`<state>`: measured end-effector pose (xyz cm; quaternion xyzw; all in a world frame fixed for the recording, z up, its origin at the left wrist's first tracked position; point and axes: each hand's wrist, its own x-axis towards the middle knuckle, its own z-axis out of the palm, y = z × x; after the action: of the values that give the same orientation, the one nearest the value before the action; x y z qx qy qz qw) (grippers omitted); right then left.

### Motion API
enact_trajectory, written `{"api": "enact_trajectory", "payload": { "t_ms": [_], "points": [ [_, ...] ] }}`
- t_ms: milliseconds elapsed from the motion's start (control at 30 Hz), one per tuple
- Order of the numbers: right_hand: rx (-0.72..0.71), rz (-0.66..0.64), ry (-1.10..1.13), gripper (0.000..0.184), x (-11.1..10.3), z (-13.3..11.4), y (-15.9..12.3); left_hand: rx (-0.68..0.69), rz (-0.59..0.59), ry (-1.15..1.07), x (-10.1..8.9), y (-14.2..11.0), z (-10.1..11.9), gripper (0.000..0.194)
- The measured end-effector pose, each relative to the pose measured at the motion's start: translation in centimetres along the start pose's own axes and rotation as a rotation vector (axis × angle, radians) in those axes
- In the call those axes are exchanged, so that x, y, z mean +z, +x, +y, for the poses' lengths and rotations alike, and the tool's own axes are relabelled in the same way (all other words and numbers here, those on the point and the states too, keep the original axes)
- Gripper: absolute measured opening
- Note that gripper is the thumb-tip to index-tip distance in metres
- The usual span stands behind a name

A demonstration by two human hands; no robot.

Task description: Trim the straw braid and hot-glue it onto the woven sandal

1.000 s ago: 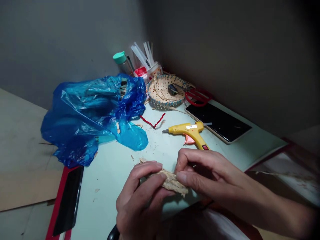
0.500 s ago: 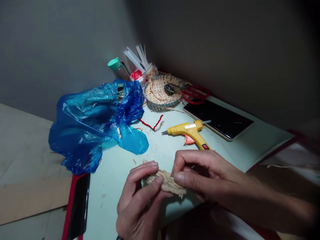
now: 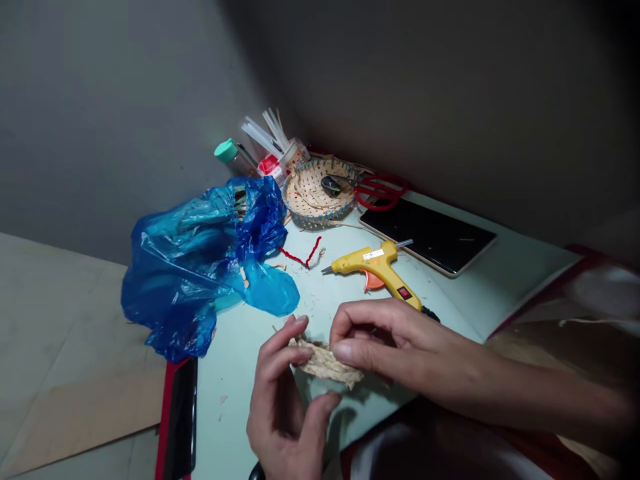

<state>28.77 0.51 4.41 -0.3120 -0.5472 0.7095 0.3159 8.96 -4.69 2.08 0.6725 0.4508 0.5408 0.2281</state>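
A beige, twisted piece of dried plant fibre [image 3: 325,365] is held over the near part of the table, its edges ragged. My right hand [image 3: 385,340] pinches it from the right, thumb on its upper side and the other fingers curled behind. At its left end are the fingertips of my left hand [image 3: 285,400], whose thumb stands apart below the piece, so this hand is spread around it without gripping. Just beyond my right hand lies a yellow glue gun [image 3: 373,260], nozzle to the left. A bent red pipe cleaner [image 3: 306,263] rests near that nozzle.
A crumpled blue plastic bag [image 3: 185,260] covers the table's left side. Farther back are a woven basket [image 3: 310,193], red-handled scissors [image 3: 383,192], a cup of glue sticks [image 3: 295,155] and a green-lidded bottle [image 3: 227,152]. A black tablet [image 3: 430,233] lies right, a dark phone-like slab [image 3: 183,417] left.
My left thumb has lifted off the fibre piece and moved down, opening that hand. My right hand still pinches the piece. The camera view has shifted slightly.
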Motion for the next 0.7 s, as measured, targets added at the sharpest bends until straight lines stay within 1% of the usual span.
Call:
{"api": "enact_trajectory", "payload": {
  "t_ms": [33, 100, 200, 233, 267, 300, 333, 400, 467, 500, 567, 700],
  "points": [
    [0.003, -0.001, -0.007, 0.018, 0.0, -0.1, 0.0, -0.052, -0.007, -0.038, -0.1, 0.1, 0.1, 0.025],
    [0.010, 0.006, -0.020, 0.018, -0.1, -0.1, 0.1, -0.157, 0.043, -0.118, -0.2, 0.5, 0.5, 0.017],
    [0.002, 0.011, -0.019, 0.019, -0.4, -0.1, 0.1, -0.310, 0.151, -0.259, -0.4, 1.6, 1.2, 0.017],
    [-0.008, 0.008, -0.011, 0.019, -0.5, -0.1, 0.1, -0.341, 0.163, -0.276, -0.6, 2.1, 1.4, 0.018],
    [-0.023, 0.003, -0.003, 0.019, -0.6, -0.1, 0.2, -0.354, 0.138, -0.248, -0.7, 2.6, 1.6, 0.018],
    [-0.038, 0.001, 0.005, 0.019, -0.7, 0.0, 0.3, -0.352, 0.077, -0.171, -0.9, 3.0, 1.8, 0.018],
    [-0.056, -0.001, 0.008, 0.018, -0.7, 0.0, 0.4, -0.327, -0.007, -0.069, -1.1, 3.5, 1.9, 0.017],
    [-0.092, -0.004, 0.007, 0.017, -0.8, 0.1, 0.6, -0.228, -0.191, 0.123, -1.5, 4.4, 2.3, 0.012],
    [-0.129, -0.014, 0.004, 0.016, -0.8, 0.2, 0.9, -0.177, -0.313, 0.187, -1.7, 5.1, 2.7, 0.007],
    [-0.143, -0.023, 0.003, 0.016, -0.8, 0.2, 1.1, -0.191, -0.344, 0.174, -1.8, 5.4, 2.9, 0.008],
    [-0.171, -0.044, 0.002, 0.017, -0.8, 0.2, 1.4, -0.283, -0.371, 0.126, -1.9, 5.7, 3.3, 0.010],
    [-0.214, -0.072, -0.008, 0.032, -1.0, 0.2, 1.6, -0.476, -0.344, 0.040, -2.1, 5.3, 3.7, 0.013]
  ]
}}
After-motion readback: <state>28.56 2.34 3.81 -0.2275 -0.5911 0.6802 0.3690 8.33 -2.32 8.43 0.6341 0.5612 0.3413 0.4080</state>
